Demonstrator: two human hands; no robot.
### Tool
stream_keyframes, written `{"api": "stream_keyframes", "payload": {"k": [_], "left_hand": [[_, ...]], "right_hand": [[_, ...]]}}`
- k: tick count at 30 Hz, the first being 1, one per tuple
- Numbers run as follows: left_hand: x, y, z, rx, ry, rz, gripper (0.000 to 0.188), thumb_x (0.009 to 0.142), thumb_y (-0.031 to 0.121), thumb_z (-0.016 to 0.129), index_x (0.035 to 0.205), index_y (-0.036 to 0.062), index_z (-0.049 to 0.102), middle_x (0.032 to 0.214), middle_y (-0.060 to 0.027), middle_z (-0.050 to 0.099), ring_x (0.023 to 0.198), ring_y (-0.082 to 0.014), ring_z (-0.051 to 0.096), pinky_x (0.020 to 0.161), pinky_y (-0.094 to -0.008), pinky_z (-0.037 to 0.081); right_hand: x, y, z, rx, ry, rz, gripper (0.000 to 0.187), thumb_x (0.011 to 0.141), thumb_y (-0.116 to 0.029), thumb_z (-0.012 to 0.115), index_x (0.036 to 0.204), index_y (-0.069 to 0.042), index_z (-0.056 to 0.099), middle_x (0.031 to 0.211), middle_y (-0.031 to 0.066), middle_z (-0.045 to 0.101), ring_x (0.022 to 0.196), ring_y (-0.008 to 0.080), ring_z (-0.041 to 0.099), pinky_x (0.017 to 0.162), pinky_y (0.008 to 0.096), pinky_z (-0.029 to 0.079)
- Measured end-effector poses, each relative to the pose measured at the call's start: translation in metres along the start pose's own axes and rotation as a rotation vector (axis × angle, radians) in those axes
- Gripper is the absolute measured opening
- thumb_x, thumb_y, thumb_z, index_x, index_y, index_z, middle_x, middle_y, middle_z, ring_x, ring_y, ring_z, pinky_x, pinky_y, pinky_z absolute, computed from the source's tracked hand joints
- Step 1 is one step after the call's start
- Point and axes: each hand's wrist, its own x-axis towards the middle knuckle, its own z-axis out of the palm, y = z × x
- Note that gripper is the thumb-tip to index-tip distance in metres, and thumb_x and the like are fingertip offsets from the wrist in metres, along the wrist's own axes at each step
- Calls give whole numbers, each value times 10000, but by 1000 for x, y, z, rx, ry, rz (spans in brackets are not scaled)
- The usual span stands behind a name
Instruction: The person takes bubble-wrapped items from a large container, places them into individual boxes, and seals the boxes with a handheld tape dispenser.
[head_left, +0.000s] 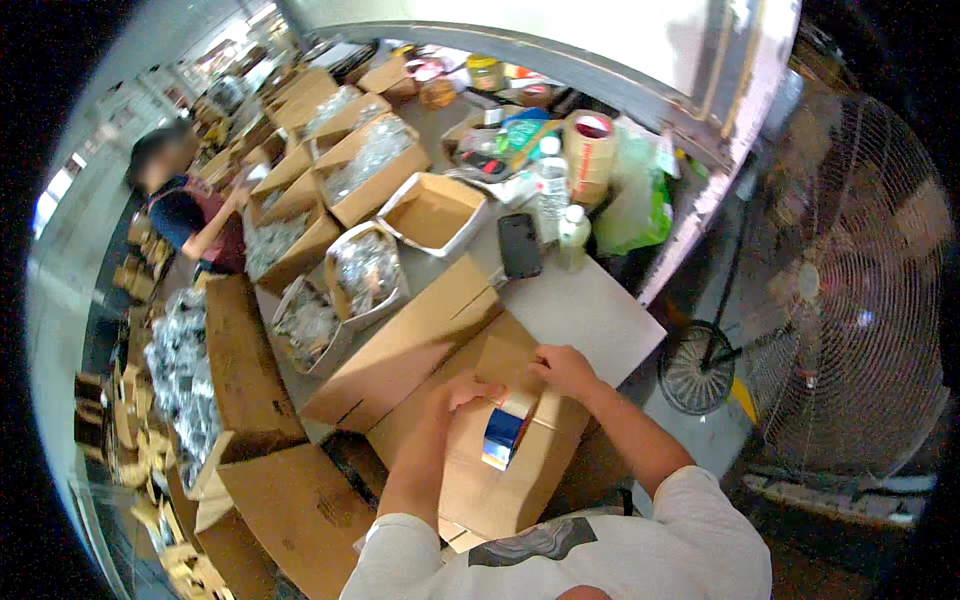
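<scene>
A small blue-and-white carton [502, 436] lies on a large brown cardboard box [505, 495] in front of me. Its pale upper end points away from me, between my hands. My left hand [468, 391] is at the left of that end, its fingers drawn together; whatever they pinch is too small to make out. Just to the right, my right hand [566, 371] has its fingers curled in over the brown cardboard, and their contents are hidden. A raised cardboard flap [405, 340] slopes up beyond my left hand.
A black phone [519, 246], a clear water bottle [552, 185] and tape rolls [590, 155] sit on the bench. Open boxes of plastic-wrapped parts [368, 268] line the left. A large fan [840, 280] stands at right. Another person [195, 215] works at far left.
</scene>
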Motion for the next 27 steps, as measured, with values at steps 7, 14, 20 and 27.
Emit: {"api": "stream_keyframes", "payload": {"k": [7, 14, 20, 27], "left_hand": [[-3, 19, 5, -229, 86, -172, 372, 832, 308, 631, 1085, 36, 607, 970, -70, 651, 804, -149, 614, 725, -296, 489], [2, 2, 4, -246, 193, -113, 349, 847, 299, 600, 1077, 37, 610, 935, -80, 655, 807, -154, 620, 721, -319, 493], [18, 32, 45, 556, 933, 310, 384, 813, 301, 608, 1092, 37, 599, 989, -131, 640, 956, -237, 598, 829, -380, 458], [37, 40, 58, 943, -14, 218, 404, 793, 396, 600, 1057, 92, 626, 1024, -98, 625, 1033, -227, 539, 874, -436, 401]], "right_hand": [[-107, 65, 43, 413, 715, 347, 465, 779, -177, 666, 1156, -1, 458, 1069, 94, 545, 967, 251, 522, 893, 405, 412], [-115, 77, 112, 1079, 84, 534, 311, 894, -230, 561, 1120, -21, 522, 1083, 48, 538, 918, 178, 534, 854, 328, 422], [-108, 100, 124, 470, 539, 805, 681, 717, -289, 746, 1238, -8, 407, 1101, 109, 528, 929, 245, 532, 850, 343, 429], [-67, 91, 72, -182, 244, 518, 681, 572, -253, 822, 1095, -16, 456, 1078, 184, 506, 998, 347, 504, 822, 407, 451]]}}
